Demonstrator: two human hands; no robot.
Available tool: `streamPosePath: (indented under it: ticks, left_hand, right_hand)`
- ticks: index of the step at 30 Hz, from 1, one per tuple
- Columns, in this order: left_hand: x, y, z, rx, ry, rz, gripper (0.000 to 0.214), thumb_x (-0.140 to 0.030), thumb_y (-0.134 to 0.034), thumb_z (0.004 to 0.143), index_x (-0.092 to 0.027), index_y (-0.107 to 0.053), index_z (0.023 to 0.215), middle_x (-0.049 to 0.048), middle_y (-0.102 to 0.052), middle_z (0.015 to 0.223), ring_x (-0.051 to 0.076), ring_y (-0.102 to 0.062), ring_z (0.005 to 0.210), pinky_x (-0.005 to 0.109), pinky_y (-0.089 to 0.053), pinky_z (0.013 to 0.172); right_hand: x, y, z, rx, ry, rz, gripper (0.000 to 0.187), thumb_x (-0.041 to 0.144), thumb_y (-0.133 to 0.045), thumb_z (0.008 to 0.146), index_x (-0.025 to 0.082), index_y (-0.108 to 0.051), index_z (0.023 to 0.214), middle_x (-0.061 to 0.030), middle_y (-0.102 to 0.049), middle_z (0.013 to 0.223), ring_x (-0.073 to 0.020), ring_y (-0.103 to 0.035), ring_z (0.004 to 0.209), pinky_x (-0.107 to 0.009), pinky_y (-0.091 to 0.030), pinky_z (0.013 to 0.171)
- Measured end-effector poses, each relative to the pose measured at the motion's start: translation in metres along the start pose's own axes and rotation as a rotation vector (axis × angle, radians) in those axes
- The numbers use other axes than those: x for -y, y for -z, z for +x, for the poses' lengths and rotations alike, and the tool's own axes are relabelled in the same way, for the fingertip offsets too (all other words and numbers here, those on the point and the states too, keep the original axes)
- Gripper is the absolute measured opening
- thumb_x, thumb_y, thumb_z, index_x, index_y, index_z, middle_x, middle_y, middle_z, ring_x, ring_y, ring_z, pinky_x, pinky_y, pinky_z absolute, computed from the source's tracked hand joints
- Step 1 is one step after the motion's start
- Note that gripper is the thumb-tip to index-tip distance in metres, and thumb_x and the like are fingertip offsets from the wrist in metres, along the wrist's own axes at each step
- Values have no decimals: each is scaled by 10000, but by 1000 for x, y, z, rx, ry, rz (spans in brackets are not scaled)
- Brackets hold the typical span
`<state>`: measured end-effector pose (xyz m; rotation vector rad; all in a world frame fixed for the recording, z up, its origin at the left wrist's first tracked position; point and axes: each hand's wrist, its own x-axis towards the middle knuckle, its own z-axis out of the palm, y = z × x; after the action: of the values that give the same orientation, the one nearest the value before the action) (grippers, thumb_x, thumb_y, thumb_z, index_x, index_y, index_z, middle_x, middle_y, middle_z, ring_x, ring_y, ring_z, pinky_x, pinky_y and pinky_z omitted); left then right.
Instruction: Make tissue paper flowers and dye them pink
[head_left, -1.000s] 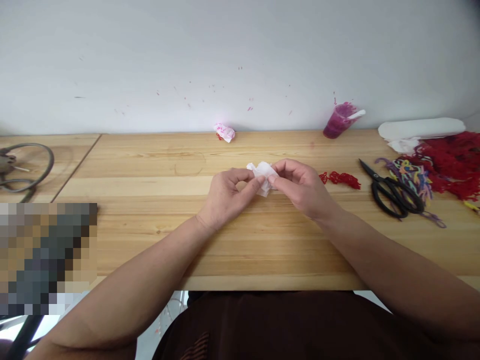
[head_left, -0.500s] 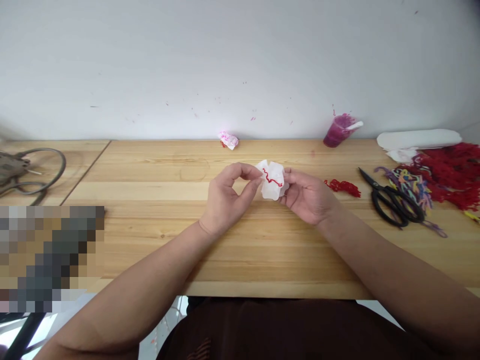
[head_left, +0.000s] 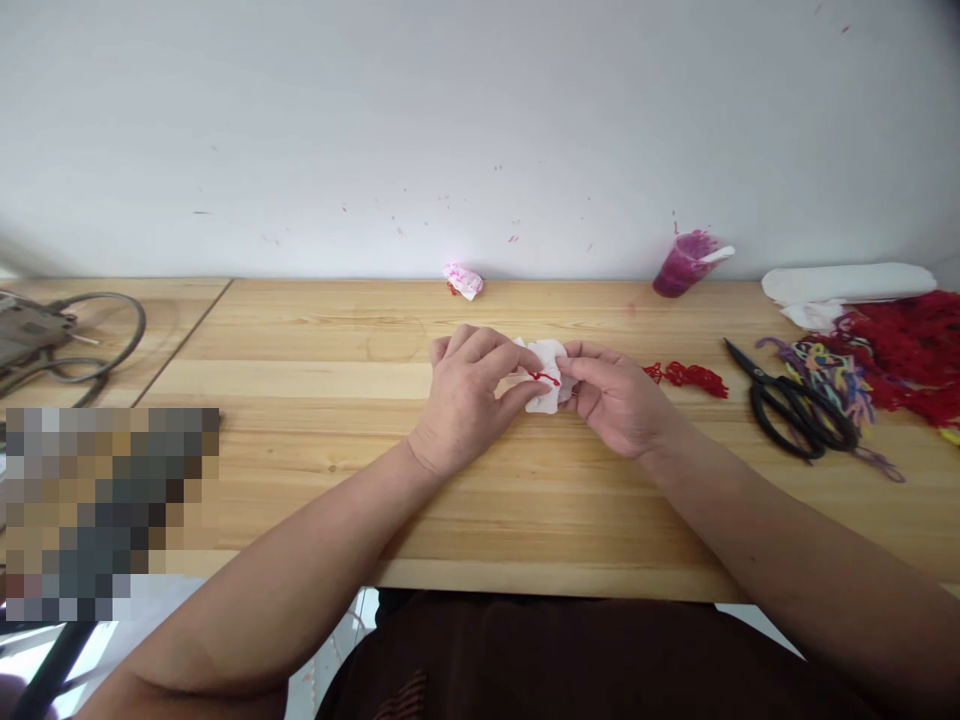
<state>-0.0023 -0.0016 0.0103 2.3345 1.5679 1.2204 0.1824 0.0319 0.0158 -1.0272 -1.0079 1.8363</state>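
Note:
Over the middle of the wooden table point(head_left: 315, 330), both my hands hold a small crumpled white tissue point(head_left: 547, 395) with a red yarn strand point(head_left: 541, 377) lying across it. My left hand point(head_left: 469, 395) pinches the tissue's left side between thumb and fingers. The tissue's right side rests in my right hand point(head_left: 615, 395), whose fingers curl around it. Much of the tissue is hidden behind my fingers.
Right of my hands lie a short red yarn piece point(head_left: 686, 376), black scissors point(head_left: 795, 415), mixed coloured yarn point(head_left: 825, 365), a red yarn heap point(head_left: 907, 345) and a white roll point(head_left: 844, 282). A pink-stained cup point(head_left: 682, 265) and a stained tissue wad point(head_left: 463, 281) sit by the wall. Grey cable point(head_left: 90, 340) at far left.
The tissue was opened up to show the red strand half a second ago. Now my left hand has closed over it again and both hands press nearer together.

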Motion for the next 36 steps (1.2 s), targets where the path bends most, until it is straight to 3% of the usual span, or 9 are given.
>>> streamPosePath:
  ticks: [4, 9, 17, 26, 31, 36]
  left_hand:
    - [-1, 0, 0, 18, -1, -42, 79, -300, -765, 890, -254, -724, 841, 9, -699, 831, 222, -566, 906, 395, -331, 827]
    - [-5, 2, -1, 36, 32, -124, 60, -251, -701, 891, -227, -655, 860, 11, -733, 898, 217, -587, 918, 394, -360, 842]
    - [0, -3, 4, 68, 416, -592, 122, -309, -708, 875, -201, -673, 830, 7, -719, 812, 148, -613, 747, 310, -490, 738]
    - [0, -9, 5, 89, 675, -1016, 367, -371, -922, 654, -170, -705, 871, 36, -762, 845, 137, -679, 735, 290, -554, 721]
    - [1, -11, 6, 64, 711, -1055, 410, -390, -948, 598, -162, -699, 830, 12, -730, 768, 114, -640, 672, 263, -528, 665]
    - [-1, -8, 6, 48, 653, -1057, 302, -373, -871, 716, -175, -655, 789, -9, -669, 728, 100, -584, 653, 248, -479, 633]
  right_hand:
    - [-1, -2, -1, 4, 39, -25, 227, 344, -867, 659, 199, -703, 717, -2, -688, 715, -143, -602, 661, -305, -531, 663]
    - [1, -1, 0, -77, 80, 2, 215, 317, -871, 621, 199, -710, 700, 8, -666, 678, -131, -569, 622, -292, -509, 607]
    - [0, 3, 2, -140, 244, -87, 172, 337, -828, 704, 233, -692, 719, 0, -677, 732, -161, -595, 692, -340, -515, 700]
    - [-6, 6, -3, -99, 426, -309, 99, 331, -753, 834, 252, -704, 800, 2, -683, 785, -172, -600, 740, -341, -500, 737]
    - [-4, -3, -10, -104, 471, -388, 82, 289, -767, 808, 241, -704, 789, 0, -667, 768, -169, -588, 727, -340, -500, 725]
    - [-5, 0, -6, -79, 371, -273, 92, 313, -768, 805, 246, -711, 780, 6, -676, 762, -157, -588, 719, -330, -496, 727]
